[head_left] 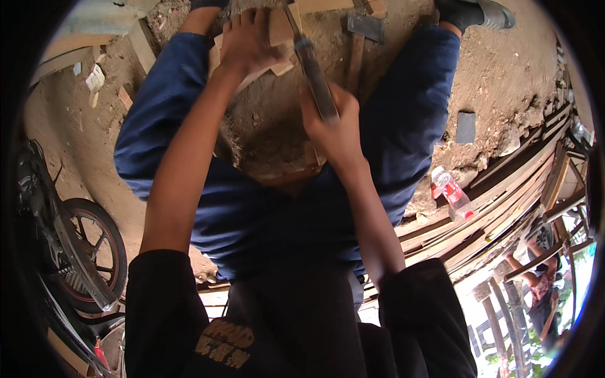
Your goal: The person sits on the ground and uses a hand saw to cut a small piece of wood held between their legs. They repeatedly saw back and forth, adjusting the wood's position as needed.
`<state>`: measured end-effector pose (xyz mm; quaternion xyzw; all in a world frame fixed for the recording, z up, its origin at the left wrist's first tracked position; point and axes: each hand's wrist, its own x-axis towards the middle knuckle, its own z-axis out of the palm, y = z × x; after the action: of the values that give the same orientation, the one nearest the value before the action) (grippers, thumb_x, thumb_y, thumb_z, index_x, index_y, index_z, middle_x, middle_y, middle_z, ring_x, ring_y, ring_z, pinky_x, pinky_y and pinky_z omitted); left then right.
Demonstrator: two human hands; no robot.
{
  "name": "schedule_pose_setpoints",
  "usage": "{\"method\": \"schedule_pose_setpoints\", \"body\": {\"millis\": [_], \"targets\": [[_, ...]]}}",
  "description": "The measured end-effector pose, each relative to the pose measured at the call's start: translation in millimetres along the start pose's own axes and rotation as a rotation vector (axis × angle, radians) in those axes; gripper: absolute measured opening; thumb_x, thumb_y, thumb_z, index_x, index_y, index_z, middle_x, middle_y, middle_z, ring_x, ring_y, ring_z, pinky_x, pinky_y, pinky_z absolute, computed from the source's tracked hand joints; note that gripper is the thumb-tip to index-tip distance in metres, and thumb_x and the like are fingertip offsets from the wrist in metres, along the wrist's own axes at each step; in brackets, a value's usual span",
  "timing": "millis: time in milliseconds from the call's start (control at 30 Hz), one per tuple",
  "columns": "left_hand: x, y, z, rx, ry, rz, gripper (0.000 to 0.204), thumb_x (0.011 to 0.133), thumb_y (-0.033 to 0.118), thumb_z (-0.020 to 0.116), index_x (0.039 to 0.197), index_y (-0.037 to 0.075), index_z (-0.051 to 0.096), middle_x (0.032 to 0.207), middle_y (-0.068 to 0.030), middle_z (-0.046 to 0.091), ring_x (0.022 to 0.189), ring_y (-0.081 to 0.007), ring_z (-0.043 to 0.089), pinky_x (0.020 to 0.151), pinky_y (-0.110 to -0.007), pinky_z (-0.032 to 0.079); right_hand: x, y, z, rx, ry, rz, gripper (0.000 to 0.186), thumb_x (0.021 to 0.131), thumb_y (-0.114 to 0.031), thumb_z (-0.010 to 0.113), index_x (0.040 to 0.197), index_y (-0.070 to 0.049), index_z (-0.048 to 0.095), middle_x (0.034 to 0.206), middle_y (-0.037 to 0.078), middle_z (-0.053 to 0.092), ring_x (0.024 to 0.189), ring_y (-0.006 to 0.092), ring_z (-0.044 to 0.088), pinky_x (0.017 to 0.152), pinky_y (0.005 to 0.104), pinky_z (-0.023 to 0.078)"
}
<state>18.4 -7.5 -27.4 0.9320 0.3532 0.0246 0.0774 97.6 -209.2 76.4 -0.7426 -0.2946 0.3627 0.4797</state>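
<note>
My left hand (249, 44) lies flat on pale wood pieces (285, 28) at the top middle, its fingers spread. In my right hand (334, 123) is a tool with a long dark handle (318, 79), a collar and a narrow metal part pointing up past the wood. Its far end is cut off by the picture's edge, so its exact kind cannot be told. Just right of it, a hammer (365, 29) with a wooden handle lies on the dirt, touched by neither hand.
My legs (161, 107) in blue trousers spread around the work spot. To the right are a dark flat piece (466, 128), a plastic bottle (452, 194) and stacked wooden planks (498, 205). A motorcycle (88, 252) stands at left. Another person (543, 283) is at far right.
</note>
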Motion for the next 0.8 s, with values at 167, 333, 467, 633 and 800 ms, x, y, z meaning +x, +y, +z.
{"method": "schedule_pose_setpoints", "body": {"millis": [167,333,467,633,800], "targets": [[-3.7,-1.4,0.7,0.05,0.014,0.031,0.102,0.062,0.051,0.09,0.144,0.011,0.045,0.137,-0.0192,0.052,0.131,-0.0369,0.049,0.108,-0.05,0.037,-77.8,4.8,-23.2,0.03,0.04,0.021,0.012,0.094,-0.004,0.064,0.084,0.002,0.063,0.061,-0.001,0.054,0.058,0.0032,0.051,0.051,0.0269,0.042],[5.1,2.2,0.5,-0.045,0.001,0.001,0.106,0.06,0.048,0.089,0.146,0.008,0.042,0.137,-0.0193,0.051,0.131,-0.0374,0.048,0.109,-0.051,0.036,-4.6,3.4,-8.2,-0.041,0.003,-0.017,0.021,0.095,-0.011,0.066,0.081,0.002,0.059,0.06,0.004,0.056,0.055,0.0048,0.048,0.05,0.029,0.042],[-0.5,-1.0,4.9,-0.015,0.03,0.004,0.105,0.06,0.05,0.089,0.144,0.007,0.044,0.134,-0.0202,0.053,0.129,-0.0374,0.05,0.108,-0.049,0.038,-55.3,19.9,-16.8,-0.032,0.073,-0.055,0.024,0.095,-0.012,0.067,0.078,0.002,0.059,0.06,0.003,0.054,0.055,0.0058,0.046,0.05,0.0305,0.041],[-6.5,-5.6,0.7,-0.003,-0.038,-0.02,0.106,0.06,0.051,0.089,0.144,0.006,0.042,0.136,-0.0206,0.051,0.128,-0.0387,0.049,0.107,-0.052,0.037,-43.5,8.3,-24.1,-0.01,-0.008,-0.009,0.014,0.094,-0.007,0.066,0.084,0.003,0.063,0.06,0.003,0.055,0.057,0.0054,0.051,0.052,0.0296,0.044],[1.4,-2.0,1.5,0.003,0.042,0.021,0.102,0.06,0.052,0.091,0.138,0.004,0.047,0.132,-0.0208,0.054,0.127,-0.0379,0.052,0.106,-0.05,0.039,-19.1,-1.6,-20.7,-0.032,-0.036,0.026,0.011,0.093,-0.003,0.065,0.084,0.003,0.063,0.06,0.002,0.054,0.058,0.0042,0.052,0.051,0.0282,0.043]]}}
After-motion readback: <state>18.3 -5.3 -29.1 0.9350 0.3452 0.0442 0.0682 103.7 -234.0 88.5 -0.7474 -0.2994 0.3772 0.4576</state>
